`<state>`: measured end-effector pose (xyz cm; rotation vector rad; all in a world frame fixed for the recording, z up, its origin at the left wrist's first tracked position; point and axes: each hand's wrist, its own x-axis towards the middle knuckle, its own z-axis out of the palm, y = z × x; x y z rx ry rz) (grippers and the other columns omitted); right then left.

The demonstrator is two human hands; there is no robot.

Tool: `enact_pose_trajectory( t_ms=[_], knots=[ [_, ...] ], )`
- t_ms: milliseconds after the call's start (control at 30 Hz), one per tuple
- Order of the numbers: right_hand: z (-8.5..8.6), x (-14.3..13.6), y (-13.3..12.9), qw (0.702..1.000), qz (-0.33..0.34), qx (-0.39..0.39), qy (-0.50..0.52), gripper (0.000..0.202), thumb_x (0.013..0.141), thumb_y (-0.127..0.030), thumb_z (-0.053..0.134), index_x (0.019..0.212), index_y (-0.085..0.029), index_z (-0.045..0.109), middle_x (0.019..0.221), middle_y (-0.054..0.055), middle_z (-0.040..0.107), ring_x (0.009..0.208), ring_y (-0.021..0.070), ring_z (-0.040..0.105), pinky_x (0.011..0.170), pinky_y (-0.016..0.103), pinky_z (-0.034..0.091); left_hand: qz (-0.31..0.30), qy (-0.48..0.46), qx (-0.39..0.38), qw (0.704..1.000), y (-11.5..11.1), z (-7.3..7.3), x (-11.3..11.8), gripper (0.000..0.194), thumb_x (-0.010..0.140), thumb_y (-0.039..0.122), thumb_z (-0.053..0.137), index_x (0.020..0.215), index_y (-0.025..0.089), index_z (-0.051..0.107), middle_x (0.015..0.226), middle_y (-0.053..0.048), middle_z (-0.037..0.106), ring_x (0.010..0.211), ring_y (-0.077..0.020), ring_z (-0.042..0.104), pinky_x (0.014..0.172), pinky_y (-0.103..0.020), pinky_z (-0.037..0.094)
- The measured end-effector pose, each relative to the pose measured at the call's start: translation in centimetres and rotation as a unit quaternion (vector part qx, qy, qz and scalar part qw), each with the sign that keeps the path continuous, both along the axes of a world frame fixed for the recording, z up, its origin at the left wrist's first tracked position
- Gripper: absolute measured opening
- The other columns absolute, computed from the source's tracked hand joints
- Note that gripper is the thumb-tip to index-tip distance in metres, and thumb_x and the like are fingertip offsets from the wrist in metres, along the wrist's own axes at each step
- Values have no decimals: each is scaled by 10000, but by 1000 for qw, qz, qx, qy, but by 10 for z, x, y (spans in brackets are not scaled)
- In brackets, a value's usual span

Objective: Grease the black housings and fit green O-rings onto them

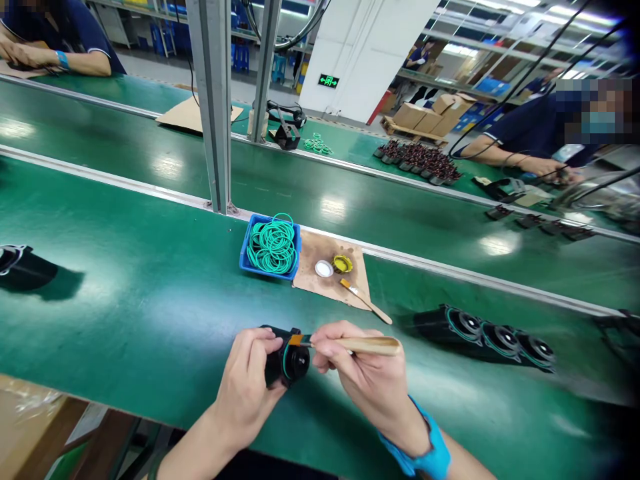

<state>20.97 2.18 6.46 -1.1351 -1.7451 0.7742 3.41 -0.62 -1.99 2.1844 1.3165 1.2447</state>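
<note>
My left hand (249, 383) is wrapped round a black cylindrical part (299, 363) that has a green ring near its end. In my right hand (367, 380) is a brush (373, 345) with a wooden handle, its orange bristles touching the part at the green ring. A blue wristband (425, 447) is on my right wrist. Beyond my hands, a blue tray (244, 261) holds many green rings. Beside it, a stained brown sheet (313, 288) bears a white round lid (324, 269), a yellow-rimmed pot (343, 264) and a second brush (367, 303).
Several black parts with green rings (487, 337) stand at right, and another black part (30, 268) is at far left. A metal post (213, 107) rises behind the tray. Across the conveyor, people work at a bench with a pile of dark parts (420, 162).
</note>
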Motion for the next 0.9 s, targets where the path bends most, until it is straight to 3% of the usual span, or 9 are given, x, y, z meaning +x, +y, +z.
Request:
enact_pose_trajectory(
  t_ms=[233,400,567,800,900],
  knots=[
    [10,-6,-12,993,41,79,-81,336,1020,-370,511,752,-194,611,583,-25,664,432,78,584,475,173,463,-1,-22,-20,1000,4,5,1,330,817,134,646,1105,190,494,1026,-91,580,968,-235,628,811,-366,579],
    [5,-6,-17,978,111,140,-110,289,1049,-332,441,855,-173,585,630,10,654,500,110,581,512,225,449,-8,-33,-46,998,8,9,-2,396,769,101,669,1108,192,485,1035,-83,573,966,-223,629,792,-341,574],
    [-1,-2,-17,947,176,202,-178,383,1078,-236,298,803,-166,555,592,14,608,482,126,471,505,275,361,7,-40,-68,997,12,11,-5,474,696,111,752,1072,208,479,1010,-54,570,917,-205,644,747,-311,574],
    [-3,6,-9,920,218,210,-248,523,1085,-315,230,702,-183,562,541,0,532,468,139,420,482,300,313,22,-61,-98,993,16,12,-8,500,661,167,827,1035,223,501,991,-34,590,886,-200,655,733,-321,575],
    [0,16,-1,925,206,204,-245,508,1079,-334,263,703,-189,572,542,3,540,468,140,432,475,299,323,26,-86,-131,987,15,9,-12,515,625,161,857,1024,224,537,1018,-40,619,939,-218,654,797,-358,572]
  ],
)
